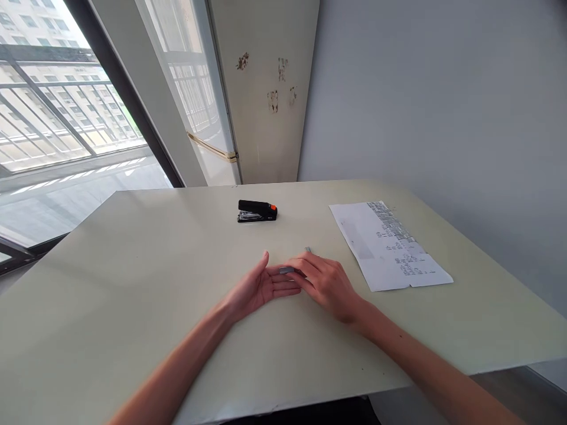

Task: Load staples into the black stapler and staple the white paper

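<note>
My left hand [266, 287] lies palm up over the table, fingers stretched out and thumb raised. Above its fingers, my right hand [325, 280] pinches a small grey strip of staples [287, 270]; whether the strip rests on the left fingers I cannot tell. Another small grey piece [308, 249], which looks like staples too, shows just behind the right knuckles, mostly hidden. Beyond both hands, a black stapler [257, 211] with an orange-red spot at its right end lies on the table.
A printed sheet of paper [385, 251] lies to the right on the pale table [133, 283]. Behind the table stand a fridge [266, 136] with worn patches and a grey wall [425, 106]. A large window [66, 106] is at the left.
</note>
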The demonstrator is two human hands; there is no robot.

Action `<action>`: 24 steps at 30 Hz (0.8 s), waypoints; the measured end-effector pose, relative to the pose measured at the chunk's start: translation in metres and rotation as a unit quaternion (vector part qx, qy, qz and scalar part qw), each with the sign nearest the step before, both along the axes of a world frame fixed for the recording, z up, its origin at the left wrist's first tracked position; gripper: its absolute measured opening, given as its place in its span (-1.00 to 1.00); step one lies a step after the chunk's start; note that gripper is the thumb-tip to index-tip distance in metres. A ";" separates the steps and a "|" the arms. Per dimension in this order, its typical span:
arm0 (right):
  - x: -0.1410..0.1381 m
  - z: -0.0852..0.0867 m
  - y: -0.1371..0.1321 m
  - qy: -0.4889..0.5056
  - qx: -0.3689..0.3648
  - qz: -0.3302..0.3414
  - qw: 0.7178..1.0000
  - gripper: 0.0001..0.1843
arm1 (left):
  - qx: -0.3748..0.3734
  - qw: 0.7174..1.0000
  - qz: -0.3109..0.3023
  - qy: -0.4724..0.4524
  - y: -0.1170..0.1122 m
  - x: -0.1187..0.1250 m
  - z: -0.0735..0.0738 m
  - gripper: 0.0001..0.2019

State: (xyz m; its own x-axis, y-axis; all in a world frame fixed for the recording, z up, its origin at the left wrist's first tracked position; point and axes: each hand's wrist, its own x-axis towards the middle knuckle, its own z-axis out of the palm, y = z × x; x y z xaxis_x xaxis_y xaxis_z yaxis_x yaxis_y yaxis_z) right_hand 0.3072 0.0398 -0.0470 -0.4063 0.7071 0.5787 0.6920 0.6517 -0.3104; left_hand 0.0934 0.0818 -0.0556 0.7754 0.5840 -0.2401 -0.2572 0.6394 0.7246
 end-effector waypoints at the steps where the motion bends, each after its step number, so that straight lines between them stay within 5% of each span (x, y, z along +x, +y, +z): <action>1: 0.005 0.002 -0.003 -0.003 0.004 -0.001 1.000 -0.78 | 0.004 1.000 -0.007 0.001 0.000 0.000 0.000 -0.25; 5: 0.041 0.007 -0.016 0.007 0.011 -0.038 0.999 -0.80 | 0.001 1.000 0.023 -0.008 0.001 0.001 0.002 -0.20; 9: 0.104 0.002 -0.032 0.048 -0.005 -0.155 0.987 -0.83 | -0.028 0.996 0.083 0.004 0.004 0.002 0.008 -0.27; 18: 0.265 -0.030 -0.047 0.081 -0.054 -0.461 0.882 -0.57 | -0.099 0.980 0.167 0.029 0.009 0.000 0.014 -0.42; 24: 0.308 -0.058 -0.026 0.060 -0.108 -0.496 0.860 -0.59 | -0.126 0.959 0.245 0.059 0.014 0.003 0.021 -0.47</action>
